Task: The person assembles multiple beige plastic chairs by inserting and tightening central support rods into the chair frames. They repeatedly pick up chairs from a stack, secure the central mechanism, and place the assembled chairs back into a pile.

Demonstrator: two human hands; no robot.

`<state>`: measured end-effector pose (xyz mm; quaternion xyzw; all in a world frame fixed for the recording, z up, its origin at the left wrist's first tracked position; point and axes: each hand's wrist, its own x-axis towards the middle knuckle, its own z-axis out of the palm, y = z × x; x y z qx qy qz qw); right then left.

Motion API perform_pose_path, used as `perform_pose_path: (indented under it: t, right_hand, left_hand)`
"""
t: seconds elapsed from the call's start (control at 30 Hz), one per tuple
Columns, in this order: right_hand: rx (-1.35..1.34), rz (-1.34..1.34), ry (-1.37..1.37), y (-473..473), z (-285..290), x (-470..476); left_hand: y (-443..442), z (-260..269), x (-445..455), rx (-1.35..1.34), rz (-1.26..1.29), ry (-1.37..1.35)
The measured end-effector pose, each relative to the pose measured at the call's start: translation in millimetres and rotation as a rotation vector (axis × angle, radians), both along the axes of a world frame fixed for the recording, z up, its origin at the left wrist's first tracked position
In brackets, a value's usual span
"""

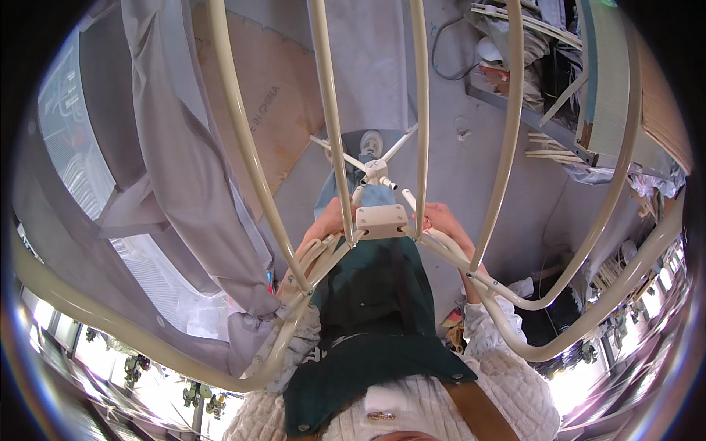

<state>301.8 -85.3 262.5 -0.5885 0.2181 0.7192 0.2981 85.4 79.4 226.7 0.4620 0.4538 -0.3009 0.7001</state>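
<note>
In front of my body is a tubular frame (330, 110) of cream-coloured tubes, joined by a pale plastic block (380, 220) with screws in it. My left hand (330, 216) is closed around a thin tube left of the block; that tube's end (357, 195) points away from me. On the other side my right hand (444, 220) grips a matching tube (408, 199). Just beyond the block sits a white plastic hub (376, 172) with thin legs spreading outward and two short stubs facing the tube ends, apart from them. Fingers of both hands are partly hidden by tubes.
Grey fabric with mesh panels (165, 138) hangs at the left. Beyond it a brown board (265, 82) bearing print lies on the floor. At the right stands a rack (529, 118) with bags and tubes, beside a cardboard sheet (664, 105). A cable (436, 49) lies on the floor.
</note>
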Motion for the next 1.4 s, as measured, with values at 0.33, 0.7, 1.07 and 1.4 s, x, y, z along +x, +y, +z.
perform_pose_path:
  t: [0.33, 0.7, 1.07, 1.4]
  right_hand:
    - [0.04, -0.036, 0.033, -5, -17, -9]
    - [0.062, 0.057, 0.049, -8, -31, -8]
    - [0.127, 0.373, -0.08, 12, -40, 5]
    - [0.345, -0.007, -0.434, -56, -25, 14]
  left_hand:
    - [1, -10, -3, -0.029, -0.03, 0.034]
    - [0, -8, 9, -0.087, 0.073, 0.099]
    - [28, -26, 13, -0.362, 0.215, 0.033]
    - [16, -40, -81, -0.217, 0.578, -0.346]
